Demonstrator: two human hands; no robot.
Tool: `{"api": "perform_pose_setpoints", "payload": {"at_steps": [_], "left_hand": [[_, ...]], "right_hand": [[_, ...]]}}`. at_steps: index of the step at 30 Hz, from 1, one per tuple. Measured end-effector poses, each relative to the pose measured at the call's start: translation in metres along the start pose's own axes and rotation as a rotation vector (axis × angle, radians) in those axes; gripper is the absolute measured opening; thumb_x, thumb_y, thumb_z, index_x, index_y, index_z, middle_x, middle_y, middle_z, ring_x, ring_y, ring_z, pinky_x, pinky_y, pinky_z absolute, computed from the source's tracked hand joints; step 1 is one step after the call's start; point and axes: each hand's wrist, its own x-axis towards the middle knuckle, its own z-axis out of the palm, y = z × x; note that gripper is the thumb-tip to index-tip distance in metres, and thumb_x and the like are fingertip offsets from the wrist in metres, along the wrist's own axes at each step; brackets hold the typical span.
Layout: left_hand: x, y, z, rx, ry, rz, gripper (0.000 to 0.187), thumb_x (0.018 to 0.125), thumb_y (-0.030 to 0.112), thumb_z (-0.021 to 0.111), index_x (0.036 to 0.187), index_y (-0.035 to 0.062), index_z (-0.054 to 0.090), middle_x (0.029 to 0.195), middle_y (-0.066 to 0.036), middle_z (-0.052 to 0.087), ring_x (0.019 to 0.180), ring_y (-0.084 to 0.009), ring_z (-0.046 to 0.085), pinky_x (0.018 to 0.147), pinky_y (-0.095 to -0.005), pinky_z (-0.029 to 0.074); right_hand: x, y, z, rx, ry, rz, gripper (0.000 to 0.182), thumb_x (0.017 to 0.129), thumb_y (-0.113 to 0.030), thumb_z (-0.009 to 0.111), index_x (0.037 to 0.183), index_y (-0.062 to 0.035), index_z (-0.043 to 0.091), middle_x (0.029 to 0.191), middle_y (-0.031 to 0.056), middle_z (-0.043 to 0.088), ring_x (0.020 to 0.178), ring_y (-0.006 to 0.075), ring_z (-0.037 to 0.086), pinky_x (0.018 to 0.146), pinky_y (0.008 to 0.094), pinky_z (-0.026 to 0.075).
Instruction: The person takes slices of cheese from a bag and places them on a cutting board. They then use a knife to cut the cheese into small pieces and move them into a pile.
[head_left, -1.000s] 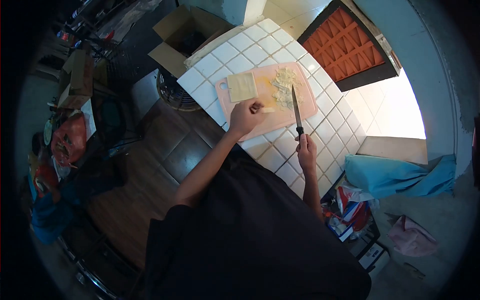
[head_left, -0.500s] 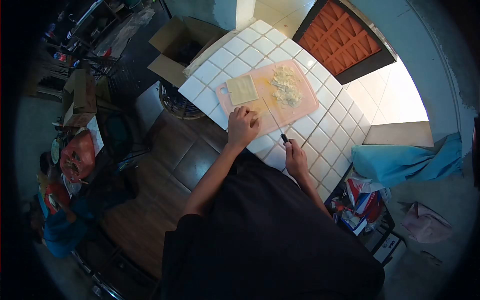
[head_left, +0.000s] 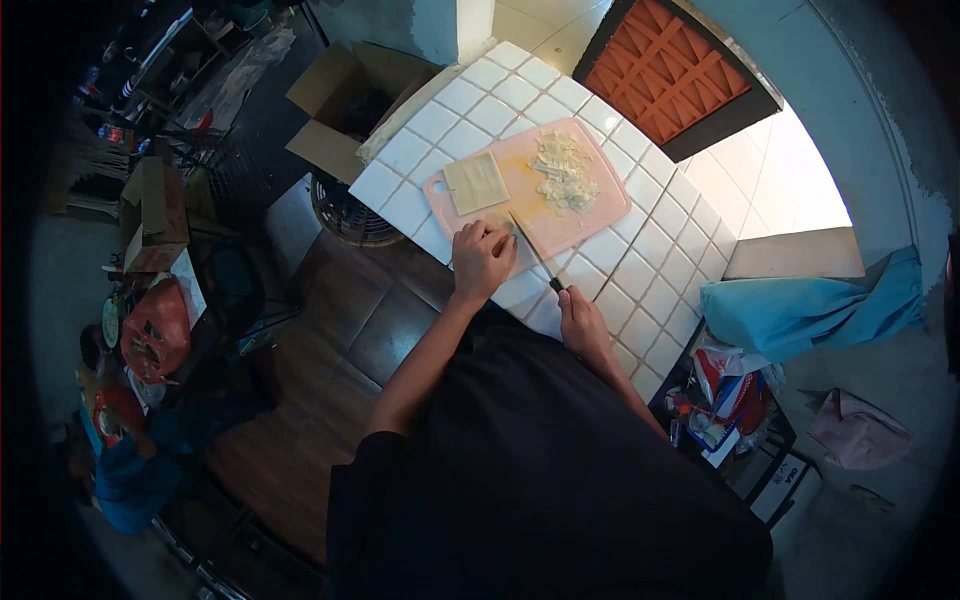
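Observation:
My right hand (head_left: 582,322) grips the black handle of a knife (head_left: 535,248), whose blade lies across the pink cutting board (head_left: 560,236), its tip pointing away from me. Beside the blade, my left hand (head_left: 484,257) has curled fingers pressed down at the board's near edge. A small pale piece seems to be under its fingertips, mostly hidden. Just beyond that hand sits a flat square stack of pale sheets (head_left: 476,183), like dough wrappers. On the board's right half is a loose heap of pale cut strips (head_left: 566,175).
The board rests on a white tiled counter (head_left: 405,150). An open cardboard box (head_left: 330,140) stands off its left corner, with a woven basket (head_left: 350,215) below. An orange-panelled door (head_left: 668,72) is at the back right. A blue cloth (head_left: 800,315) and bagged items (head_left: 730,395) are at right.
The knife has moved left, its blade now closer to my left fingers. My left hand stays in nearly the same place on the board. The whole view has shifted slightly.

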Motion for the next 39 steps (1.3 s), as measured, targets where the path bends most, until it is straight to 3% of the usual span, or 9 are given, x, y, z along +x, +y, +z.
{"api": "perform_pose_setpoints", "payload": {"at_steps": [9,21,30,32,39], "left_hand": [[0.0,0.003,-0.002,-0.013,-0.001,-0.023,0.018,0.077,0.015,0.079,0.093,0.0083,0.075,0.09,-0.006,0.06,0.088,-0.0272,0.06,0.078,-0.0422,0.045],[-0.015,-0.012,-0.015,-0.09,0.071,-0.007,0.023,0.076,0.011,0.081,0.097,0.0058,0.071,0.095,-0.009,0.059,0.092,-0.0306,0.057,0.084,-0.042,0.047],[-0.017,-0.012,-0.016,-0.115,0.084,-0.011,0.018,0.075,0.009,0.082,0.089,0.0031,0.072,0.095,-0.009,0.06,0.092,-0.0298,0.057,0.082,-0.0418,0.049],[-0.017,-0.01,-0.017,-0.12,0.089,-0.042,0.016,0.074,0.004,0.082,0.087,0.002,0.074,0.091,-0.009,0.061,0.09,-0.0286,0.059,0.079,-0.0396,0.05],[-0.018,-0.015,-0.017,-0.111,0.084,-0.01,0.016,0.075,0.003,0.082,0.09,0.0023,0.074,0.093,-0.008,0.062,0.09,-0.0278,0.058,0.08,-0.0392,0.05]], "right_hand": [[0.007,-0.01,-0.003,0.02,0.051,0.067,0.031,0.108,-0.033,0.043,0.099,-0.0053,0.054,0.074,0.0264,0.062,0.076,0.05,0.061,0.068,0.0604,0.043],[-0.002,-0.015,0.007,-0.049,-0.018,-0.067,0.034,0.108,-0.032,0.043,0.095,-0.0014,0.049,0.075,0.0294,0.063,0.076,0.0517,0.062,0.067,0.0607,0.044],[-0.001,-0.006,0.008,0.076,-0.019,0.003,0.034,0.109,-0.034,0.043,0.102,-0.0037,0.056,0.079,0.0252,0.066,0.079,0.0494,0.064,0.068,0.0565,0.048],[-0.001,-0.008,0.01,0.047,-0.019,-0.083,0.032,0.108,-0.033,0.043,0.098,-0.0045,0.052,0.077,0.0279,0.064,0.076,0.0506,0.063,0.067,0.0599,0.045],[-0.002,-0.015,0.005,-0.116,-0.056,-0.051,0.031,0.107,-0.034,0.043,0.1,-0.0054,0.054,0.078,0.0264,0.066,0.077,0.0495,0.064,0.067,0.0596,0.047]]}}
